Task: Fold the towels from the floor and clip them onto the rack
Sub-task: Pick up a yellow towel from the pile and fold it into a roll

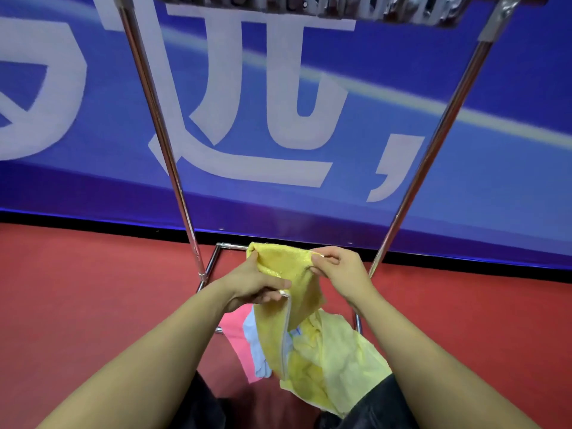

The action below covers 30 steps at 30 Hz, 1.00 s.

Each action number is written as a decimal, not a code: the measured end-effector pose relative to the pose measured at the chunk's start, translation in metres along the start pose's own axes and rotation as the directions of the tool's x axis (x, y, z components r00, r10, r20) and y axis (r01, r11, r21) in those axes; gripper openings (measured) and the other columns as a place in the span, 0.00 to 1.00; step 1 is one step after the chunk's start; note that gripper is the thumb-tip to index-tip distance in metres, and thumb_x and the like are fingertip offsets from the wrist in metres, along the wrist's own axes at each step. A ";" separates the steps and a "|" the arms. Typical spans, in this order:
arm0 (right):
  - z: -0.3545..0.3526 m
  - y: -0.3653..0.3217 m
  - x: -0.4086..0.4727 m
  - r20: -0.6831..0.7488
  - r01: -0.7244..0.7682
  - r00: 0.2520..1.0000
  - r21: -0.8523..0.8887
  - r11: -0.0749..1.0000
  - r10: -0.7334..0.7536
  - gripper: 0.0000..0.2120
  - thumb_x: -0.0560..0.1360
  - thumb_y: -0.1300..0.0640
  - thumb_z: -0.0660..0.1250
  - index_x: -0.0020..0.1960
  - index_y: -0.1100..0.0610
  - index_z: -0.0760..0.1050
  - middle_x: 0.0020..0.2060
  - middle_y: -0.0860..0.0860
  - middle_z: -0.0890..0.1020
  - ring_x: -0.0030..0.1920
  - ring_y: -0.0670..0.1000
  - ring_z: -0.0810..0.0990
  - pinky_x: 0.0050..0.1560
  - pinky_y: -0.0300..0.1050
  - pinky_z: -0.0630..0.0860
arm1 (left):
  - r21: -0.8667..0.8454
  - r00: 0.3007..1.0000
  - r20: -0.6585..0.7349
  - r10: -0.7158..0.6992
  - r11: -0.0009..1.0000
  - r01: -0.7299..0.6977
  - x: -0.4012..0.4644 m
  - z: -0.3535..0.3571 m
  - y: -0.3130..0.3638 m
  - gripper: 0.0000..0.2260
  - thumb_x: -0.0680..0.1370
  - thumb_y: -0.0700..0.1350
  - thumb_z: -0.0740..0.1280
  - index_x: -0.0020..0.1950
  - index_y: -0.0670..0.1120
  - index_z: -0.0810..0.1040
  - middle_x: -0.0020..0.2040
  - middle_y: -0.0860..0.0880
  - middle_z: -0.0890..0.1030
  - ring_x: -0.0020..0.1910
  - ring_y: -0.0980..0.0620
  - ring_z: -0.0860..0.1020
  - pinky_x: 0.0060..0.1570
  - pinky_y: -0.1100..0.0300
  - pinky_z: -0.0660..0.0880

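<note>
A: Towels: where are they, starting with the biggest items in view?

B: Largest first. Blue banner [402, 134] with white characters fills the background. Red floor [77, 305] lies below it. Metal rack [161, 134] stands on the floor, two chrome poles slanting up to a clip bar [309, 7] at the top edge; clips blurred.

A: Noted. And the pile?

B: Heap on the floor inside the rack base: pale yellow towel [346, 351], light blue towel [257, 345], pink towel [238, 332], overlapping one another. Above the heap, a deeper yellow towel [284, 264] is held up, its lower part hanging down to the pile.

A: Hands?

B: Left hand [253, 283] grips the towel's left side, thumb on the upper corner, fingers curled at a lower hem. Right hand [337, 267] pinches the upper right edge. Hands near each other, not touching; the towel is stretched between them.
</note>
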State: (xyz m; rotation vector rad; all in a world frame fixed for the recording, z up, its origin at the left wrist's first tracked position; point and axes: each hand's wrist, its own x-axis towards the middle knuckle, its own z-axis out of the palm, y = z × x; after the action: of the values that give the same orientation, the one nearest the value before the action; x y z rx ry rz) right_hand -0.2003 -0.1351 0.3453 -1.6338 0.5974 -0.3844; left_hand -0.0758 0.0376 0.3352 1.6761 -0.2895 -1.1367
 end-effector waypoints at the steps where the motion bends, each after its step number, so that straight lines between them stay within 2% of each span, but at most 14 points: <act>1: 0.003 0.002 0.001 0.029 -0.002 1.000 -0.012 1.000 0.002 0.07 0.79 0.69 0.67 0.55 0.67 0.80 0.38 0.56 0.83 0.35 0.40 0.83 0.41 0.32 0.79 | -0.034 1.000 -0.013 -0.004 0.999 0.003 0.002 0.002 0.001 0.52 0.69 0.40 0.81 0.80 0.52 0.47 0.39 0.44 0.85 0.33 0.51 0.82 0.35 0.60 0.80; 4: 0.008 0.006 0.002 0.100 0.031 0.995 -0.119 0.992 -0.019 0.06 0.76 0.66 0.72 0.52 0.58 0.82 0.39 0.52 0.85 0.37 0.40 0.83 0.43 0.33 0.78 | -0.111 1.000 -0.004 0.014 0.994 -0.014 0.008 0.007 0.005 0.40 0.69 0.39 0.81 0.75 0.43 0.63 0.44 0.45 0.87 0.35 0.51 0.84 0.33 0.63 0.80; 6: 0.010 0.006 0.004 0.101 0.012 0.995 -0.097 0.995 -0.003 0.06 0.74 0.64 0.75 0.48 0.56 0.81 0.38 0.51 0.87 0.38 0.42 0.84 0.42 0.34 0.78 | -0.150 1.000 0.001 0.016 0.989 -0.016 0.008 0.010 0.009 0.33 0.70 0.38 0.80 0.71 0.41 0.68 0.48 0.44 0.87 0.36 0.51 0.85 0.33 0.63 0.81; 8: 0.010 0.005 0.003 0.105 -0.006 0.994 -0.053 0.999 0.012 0.06 0.73 0.65 0.76 0.45 0.57 0.81 0.36 0.52 0.87 0.38 0.44 0.85 0.41 0.36 0.79 | -0.213 1.000 -0.002 0.010 0.977 -0.010 0.006 0.015 0.011 0.36 0.71 0.34 0.78 0.74 0.44 0.64 0.51 0.42 0.86 0.37 0.50 0.86 0.35 0.62 0.83; 10: 0.009 0.005 0.002 0.118 -0.013 0.993 -0.015 1.000 0.014 0.05 0.73 0.67 0.75 0.44 0.60 0.81 0.33 0.51 0.86 0.35 0.44 0.84 0.39 0.35 0.79 | -0.291 1.000 0.004 0.003 0.957 -0.002 0.004 0.021 0.014 0.46 0.72 0.32 0.76 0.82 0.46 0.53 0.51 0.41 0.86 0.37 0.48 0.86 0.36 0.61 0.83; 13: 0.003 0.002 0.001 0.107 -0.015 0.994 0.023 1.000 0.013 0.04 0.73 0.69 0.74 0.46 0.63 0.81 0.32 0.50 0.86 0.34 0.43 0.84 0.39 0.34 0.79 | -0.361 1.000 -0.015 0.016 0.932 -0.020 0.004 0.025 0.018 0.46 0.73 0.31 0.75 0.83 0.45 0.51 0.52 0.39 0.85 0.37 0.47 0.87 0.37 0.61 0.84; 16: 0.000 0.002 0.000 0.132 0.001 0.991 0.003 1.000 -0.001 0.04 0.73 0.67 0.75 0.46 0.62 0.82 0.35 0.49 0.87 0.37 0.43 0.85 0.42 0.34 0.80 | -0.390 0.999 -0.039 0.022 0.920 -0.036 0.003 0.027 0.020 0.44 0.73 0.32 0.75 0.82 0.44 0.53 0.53 0.38 0.86 0.38 0.47 0.87 0.38 0.60 0.84; 20: 0.000 0.001 -0.003 0.169 0.071 0.984 -0.046 0.996 -0.063 0.06 0.74 0.66 0.74 0.49 0.57 0.84 0.38 0.44 0.88 0.42 0.40 0.85 0.45 0.31 0.78 | -0.386 0.997 -0.074 -0.003 0.922 -0.026 0.002 0.030 0.020 0.37 0.74 0.37 0.77 0.78 0.43 0.62 0.47 0.44 0.88 0.37 0.52 0.87 0.33 0.64 0.81; 23: 0.002 -0.001 -0.005 0.198 0.109 0.975 -0.058 0.992 -0.096 0.11 0.72 0.66 0.76 0.53 0.56 0.85 0.44 0.46 0.88 0.47 0.43 0.86 0.49 0.35 0.78 | -0.438 0.996 -0.085 -0.024 0.899 -0.016 0.004 0.028 0.021 0.38 0.75 0.38 0.76 0.79 0.43 0.59 0.48 0.44 0.88 0.39 0.52 0.87 0.32 0.64 0.80; 26: 0.004 -0.001 -0.006 0.159 0.130 0.981 -0.137 0.982 -0.108 0.11 0.71 0.62 0.78 0.52 0.54 0.85 0.35 0.41 0.86 0.35 0.38 0.81 0.42 0.34 0.76 | -0.497 0.998 -0.059 -0.029 0.868 -0.005 0.004 0.028 0.021 0.34 0.77 0.38 0.74 0.78 0.44 0.60 0.48 0.43 0.88 0.40 0.50 0.87 0.34 0.63 0.81; 28: 0.006 -0.001 -0.006 0.127 0.146 0.984 -0.165 0.975 -0.126 0.10 0.71 0.62 0.78 0.50 0.53 0.84 0.30 0.38 0.83 0.29 0.38 0.76 0.36 0.32 0.72 | -0.504 0.999 -0.046 -0.024 0.864 -0.002 0.003 0.028 0.022 0.24 0.80 0.40 0.70 0.74 0.43 0.66 0.47 0.43 0.88 0.41 0.49 0.88 0.37 0.61 0.83; 30: 0.007 -0.001 -0.006 0.111 0.170 0.982 -0.170 0.971 -0.152 0.09 0.71 0.61 0.78 0.49 0.52 0.84 0.33 0.40 0.85 0.30 0.39 0.77 0.36 0.33 0.73 | -0.497 1.000 0.002 -0.012 0.868 0.011 0.001 0.024 0.023 0.15 0.83 0.43 0.64 0.67 0.39 0.75 0.49 0.43 0.88 0.44 0.49 0.87 0.43 0.61 0.82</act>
State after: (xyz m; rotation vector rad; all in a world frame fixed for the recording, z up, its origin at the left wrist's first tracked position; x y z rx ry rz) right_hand -0.2015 -0.1257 0.3457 -1.8693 0.4363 -0.3755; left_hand -0.0869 0.0119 0.3538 1.2188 0.0214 -1.1046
